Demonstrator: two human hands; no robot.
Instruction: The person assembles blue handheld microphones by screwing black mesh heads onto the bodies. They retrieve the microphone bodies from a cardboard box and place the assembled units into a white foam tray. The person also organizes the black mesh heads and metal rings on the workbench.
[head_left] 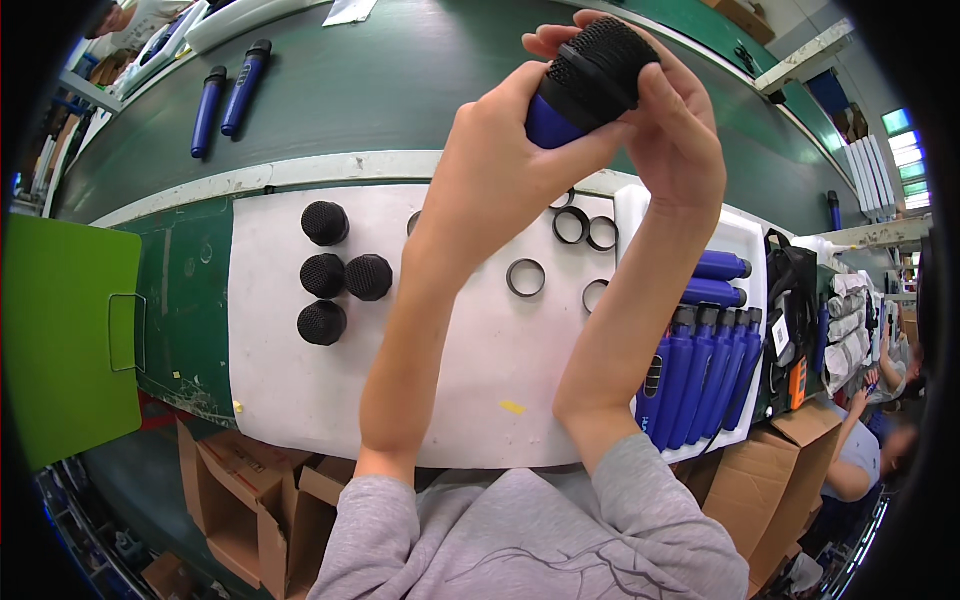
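Raised above the far side of the bench is a microphone (590,75) with a blue body and a black mesh head, tilted with its head up to the right. My left hand (505,150) wraps around the blue body. At the mesh head, the fingers and thumb of my right hand (680,120) close around it. On the white sheet (470,400) below, several black mesh microphone heads (323,273) stand at the left. Several black rings (526,278) lie right of my left forearm.
A white foam tray (745,420) at the right holds several blue microphone bodies (705,375). Two finished-looking microphones (245,88) lie on the green surface beyond. A green panel (65,340) is at left, cardboard boxes (250,480) below. Another person (865,450) sits at far right.
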